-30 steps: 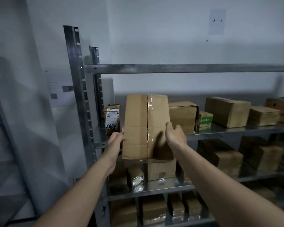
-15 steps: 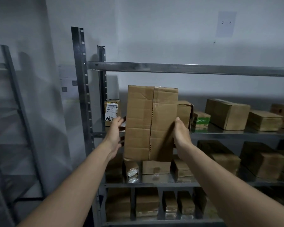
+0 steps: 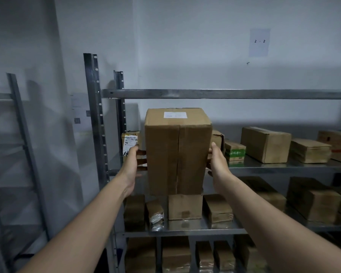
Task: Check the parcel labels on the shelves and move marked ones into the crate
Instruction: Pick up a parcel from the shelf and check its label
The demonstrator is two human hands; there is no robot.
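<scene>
Two hands are on the tall box (image 3: 177,154) right now, and it's upright in the air in front of the metal rack (image 3: 283,168), its base hanging lower than the shelf edge behind it. My left hand (image 3: 131,164) is on the box's left side, fingers (image 3: 142,154) spread and wrapped onto that face. My right hand (image 3: 218,160) clamps the box's right side the same way, thumb pointing up along the edge. So both sets of fingers are holding the box. On top of the box there's a white label (image 3: 175,115), facing up, its print too faint for me to read. Just left of the box, behind my left hand, a small parcel (image 3: 129,140) with a printed sticker and dark handwriting stands on the shelf. Right of the box, the corner of another carton (image 3: 218,136) peeks out from behind it, then comes a low green-printed box (image 3: 234,152), then a bigger carton (image 3: 266,144) further right. Below the box, on the next shelf down, a squat carton (image 3: 185,206) sits straight under its base, with a plastic-wrapped packet (image 3: 155,212) just left of that. High above and to the right of the box, a sheet (image 3: 259,42) on the wall reads 2 - 2.
</scene>
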